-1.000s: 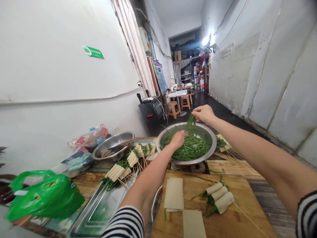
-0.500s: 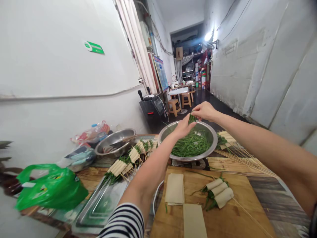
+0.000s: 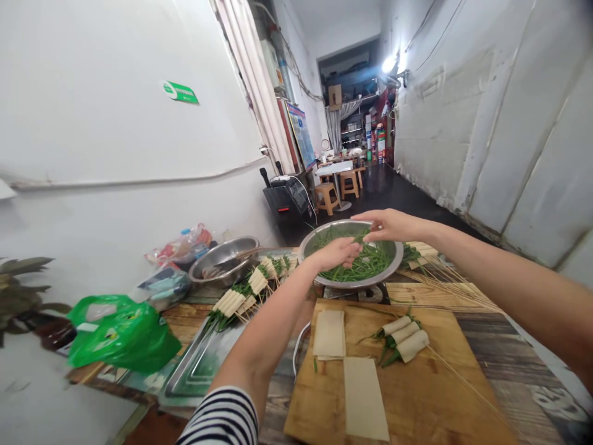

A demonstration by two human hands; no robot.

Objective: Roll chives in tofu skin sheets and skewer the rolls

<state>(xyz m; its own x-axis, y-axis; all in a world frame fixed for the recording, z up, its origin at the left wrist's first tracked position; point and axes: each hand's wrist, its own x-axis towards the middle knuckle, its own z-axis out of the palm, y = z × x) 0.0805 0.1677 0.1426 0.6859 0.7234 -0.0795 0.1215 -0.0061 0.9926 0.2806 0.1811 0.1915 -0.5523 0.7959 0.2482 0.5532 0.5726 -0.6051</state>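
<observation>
Over the steel bowl (image 3: 361, 285) at centre, both hands have dropped from where a bunch was held high, and we'd judge its gathering has loosened. The right hand (image 3: 388, 225) parts thumb from fingers; the left hand (image 3: 336, 254) curls, though we can't tell if it grips strands (its own fingers hide them). The greens (image 3: 370, 264) lie in the bowl. Lower centre, we have the cutting board (image 3: 324, 405); lower left, the tray (image 3: 199, 364), partly blocked by the left forearm (image 3: 259, 334); on the board, pale sheets (image 3: 367, 398) and small rolls (image 3: 404, 334).
</observation>
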